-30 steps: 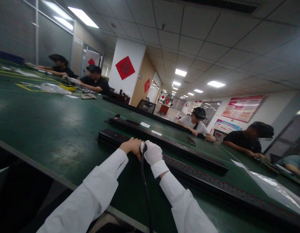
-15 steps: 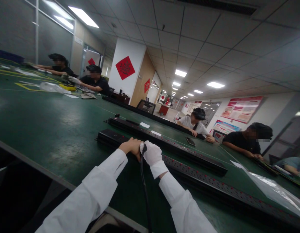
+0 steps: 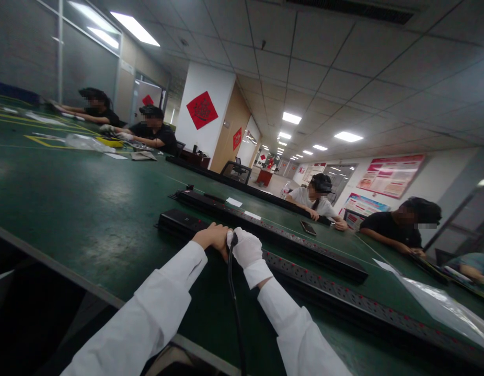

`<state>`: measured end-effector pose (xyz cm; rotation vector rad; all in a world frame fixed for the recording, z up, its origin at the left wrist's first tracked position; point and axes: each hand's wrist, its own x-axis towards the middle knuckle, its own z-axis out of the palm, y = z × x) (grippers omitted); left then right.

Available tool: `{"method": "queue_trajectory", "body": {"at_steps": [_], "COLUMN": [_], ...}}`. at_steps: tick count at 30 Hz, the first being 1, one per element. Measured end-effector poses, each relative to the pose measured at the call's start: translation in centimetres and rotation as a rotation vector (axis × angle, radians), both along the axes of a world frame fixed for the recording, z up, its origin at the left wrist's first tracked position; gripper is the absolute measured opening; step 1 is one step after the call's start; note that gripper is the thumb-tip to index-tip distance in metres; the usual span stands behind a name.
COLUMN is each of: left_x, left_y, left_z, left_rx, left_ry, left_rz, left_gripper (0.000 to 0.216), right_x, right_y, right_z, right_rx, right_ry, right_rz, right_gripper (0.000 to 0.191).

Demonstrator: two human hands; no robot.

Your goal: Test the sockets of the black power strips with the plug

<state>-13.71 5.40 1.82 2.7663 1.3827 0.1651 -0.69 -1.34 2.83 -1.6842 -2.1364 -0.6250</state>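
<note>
A long black power strip (image 3: 324,286) with rows of sockets and small red lights or caps lies across the green table. My bare left hand (image 3: 215,237) is wrapped over its body near the left end. Right beside it, my right hand (image 3: 246,248), in a white glove, grips the end of a black power cord (image 3: 234,308). The cord hangs down from that hand toward my body. The plug end is hidden by the fingers, so whether it sits in a socket cannot be seen.
Behind lies a second black power strip (image 3: 281,232) with white labels (image 3: 234,202), then a phone (image 3: 308,227). Clear plastic wrapping (image 3: 434,303) is at the right. Co-workers sit along the far side, one in a white shirt (image 3: 316,201). The table's near edge (image 3: 69,269) runs below my left arm.
Both my hands keep the same hold on the strip and cord, with only a very slight shift of the view. At the far left, a co-worker's gloved hands have moved a little.
</note>
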Motion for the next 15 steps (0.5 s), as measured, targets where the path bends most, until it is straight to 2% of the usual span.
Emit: {"method": "queue_trajectory", "body": {"at_steps": [8,15], "left_x": [0.0,-0.2], "left_y": [-0.2,-1.0], "left_z": [0.1,1.2], "left_rx": [-0.005,-0.003], "left_ry": [-0.010,-0.026], "left_rz": [0.002,-0.043], "left_gripper": [0.075,0.070], "right_x": [0.0,0.0], "right_y": [-0.1,0.0], "right_z": [0.1,0.1], "right_rx": [-0.006,0.019], "right_ry": [0.000,-0.012], "right_rz": [0.000,0.000], "right_gripper": [0.040,0.038]}}
